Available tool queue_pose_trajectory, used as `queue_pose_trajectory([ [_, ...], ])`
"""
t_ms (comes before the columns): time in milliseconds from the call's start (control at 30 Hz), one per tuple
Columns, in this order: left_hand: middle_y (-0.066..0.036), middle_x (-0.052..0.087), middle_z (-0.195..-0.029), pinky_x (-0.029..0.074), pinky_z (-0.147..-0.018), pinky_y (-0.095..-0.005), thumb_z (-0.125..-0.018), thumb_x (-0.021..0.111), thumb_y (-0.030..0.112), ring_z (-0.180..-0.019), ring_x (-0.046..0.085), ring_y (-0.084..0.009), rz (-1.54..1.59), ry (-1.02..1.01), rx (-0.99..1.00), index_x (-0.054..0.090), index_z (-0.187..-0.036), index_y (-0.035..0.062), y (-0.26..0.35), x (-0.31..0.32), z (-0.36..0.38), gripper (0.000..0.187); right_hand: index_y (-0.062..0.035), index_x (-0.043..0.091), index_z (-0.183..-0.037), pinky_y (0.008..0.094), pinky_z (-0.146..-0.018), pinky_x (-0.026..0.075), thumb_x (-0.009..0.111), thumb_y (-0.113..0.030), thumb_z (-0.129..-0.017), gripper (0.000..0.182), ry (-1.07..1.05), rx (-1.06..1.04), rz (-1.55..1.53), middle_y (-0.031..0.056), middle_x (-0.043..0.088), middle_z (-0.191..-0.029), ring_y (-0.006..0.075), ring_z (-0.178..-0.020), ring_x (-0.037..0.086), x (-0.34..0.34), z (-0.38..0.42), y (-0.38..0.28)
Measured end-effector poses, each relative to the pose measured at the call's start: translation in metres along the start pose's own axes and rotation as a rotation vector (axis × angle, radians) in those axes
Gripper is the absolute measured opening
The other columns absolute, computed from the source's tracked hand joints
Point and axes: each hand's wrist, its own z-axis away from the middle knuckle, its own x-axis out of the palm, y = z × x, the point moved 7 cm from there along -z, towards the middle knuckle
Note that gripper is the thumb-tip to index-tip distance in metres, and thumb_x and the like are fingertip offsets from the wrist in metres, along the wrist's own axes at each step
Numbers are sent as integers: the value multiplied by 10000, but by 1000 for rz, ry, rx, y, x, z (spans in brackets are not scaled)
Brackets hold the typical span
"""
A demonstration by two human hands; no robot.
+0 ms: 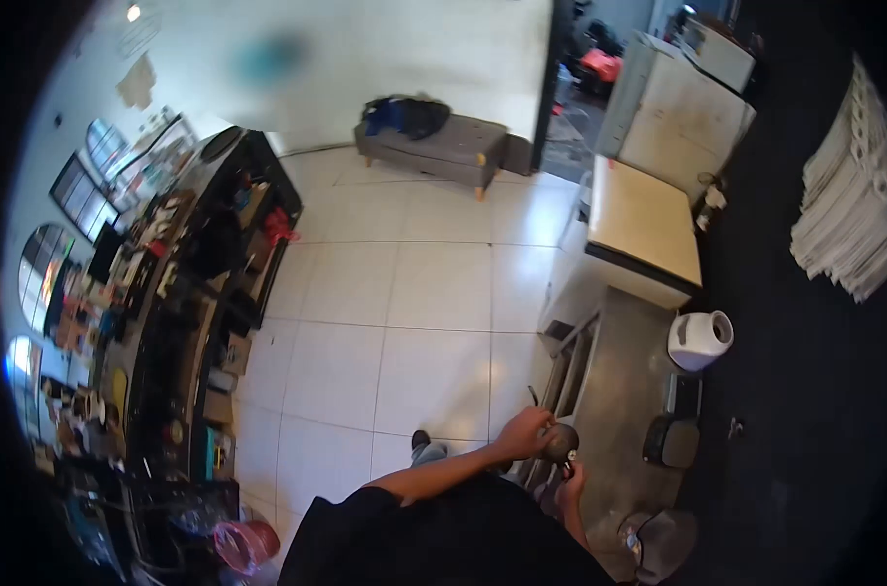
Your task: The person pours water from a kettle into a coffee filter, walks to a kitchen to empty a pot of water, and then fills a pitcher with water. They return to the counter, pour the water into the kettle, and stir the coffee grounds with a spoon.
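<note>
A small dark round object (560,444) is between my two hands, over the near edge of the metal counter (614,391). My left hand (526,435) is closed at its left side, fingers bent against it. Lower right, my right hand (571,481) is closed around its lower part, where a small pale spot and a dark handle-like piece show. What the round object is, I cannot make out. A dark thin rod sticks up just above my left hand.
On the counter stand a white rounded appliance (692,342), a dark-lidded box (673,441) and a clear container (663,542). Beyond is a cream-topped cabinet (643,220). A grey bench (443,142) stands by the wall, cluttered shelves (185,322) and a pink basket (243,545) at left.
</note>
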Motion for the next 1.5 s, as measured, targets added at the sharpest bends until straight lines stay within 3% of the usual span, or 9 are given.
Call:
queue_pose_trajectory([
  [167, -81, 597, -869, 466, -780, -372, -793, 652, 177, -900, 567, -262, 42, 242, -309, 609, -913, 69, -45, -102, 76, 167, -104, 515, -682, 246, -575, 297, 489, -181, -865, 200, -386, 59, 311, -36, 432, -616, 86, -564, 378, 103, 4, 18],
  [267, -73, 613, -816, 478, -732, -359, -786, 666, 195, -834, 585, -243, 6, 400, -435, 635, -883, 58, -76, -157, 137, 170, -92, 533, -689, 263, -626, 319, 501, -191, -861, 201, -430, 103, 310, -25, 459, -626, 99, -589, 396, 178, 44, 31],
  [300, -79, 622, -803, 483, -705, -356, -786, 672, 205, -795, 595, -241, 61, 429, -499, 644, -870, 54, -81, -178, 158, 175, -75, 554, -789, 279, -671, 338, 512, -222, -867, 172, -650, 120, 369, -3, 511, -701, 112, -656, 444, 189, 35, 60],
  [533, -73, 648, -700, 485, -596, -327, -790, 700, 242, -624, 611, -195, 84, 708, -703, 679, -851, 54, -111, -304, 303, 198, -94, 580, -802, 305, -691, 367, 559, -259, -837, 170, -780, 277, 462, -5, 562, -730, 121, -694, 511, 327, 129, 149],
  [767, -64, 644, -678, 474, -584, -302, -782, 703, 217, -592, 585, -159, 81, 1083, -901, 688, -822, 38, -109, -398, 423, 183, -115, 507, -739, 272, -668, 331, 497, -255, -857, 183, -1146, 499, 621, -32, 482, -668, 86, -657, 469, 452, 226, 233],
  [933, -78, 648, -705, 475, -588, -315, -767, 702, 185, -600, 593, -183, -67, 1397, -906, 691, -815, 41, -112, -456, 475, 152, -89, 557, -776, 257, -645, 340, 497, -250, -864, 192, -1346, 521, 613, -26, 502, -681, 82, -649, 469, 537, 271, 281],
  [1133, -85, 639, -709, 473, -588, -340, -785, 676, 178, -592, 587, -207, -128, 1472, -1028, 684, -783, 36, -142, -543, 515, 142, -60, 599, -835, 251, -593, 345, 515, -211, -867, 175, -1370, 569, 732, -13, 573, -751, 89, -658, 503, 647, 308, 348],
  [1400, -130, 664, -751, 471, -602, -297, -833, 608, 127, -627, 600, -172, -44, 1651, -1023, 667, -881, -19, -192, -651, 563, 165, -67, 570, -727, 265, -617, 321, 554, -212, -838, 183, -1679, 608, 806, -6, 507, -673, 98, -627, 426, 813, 364, 413],
  [1500, -65, 616, -678, 463, -597, -269, -821, 554, 33, -649, 582, -117, 19, 1896, -892, 652, -899, -13, -203, -671, 590, 134, -87, 576, -767, 287, -641, 340, 561, -242, -828, 167, -1748, 599, 779, -19, 510, -681, 97, -659, 456, 864, 388, 433],
])
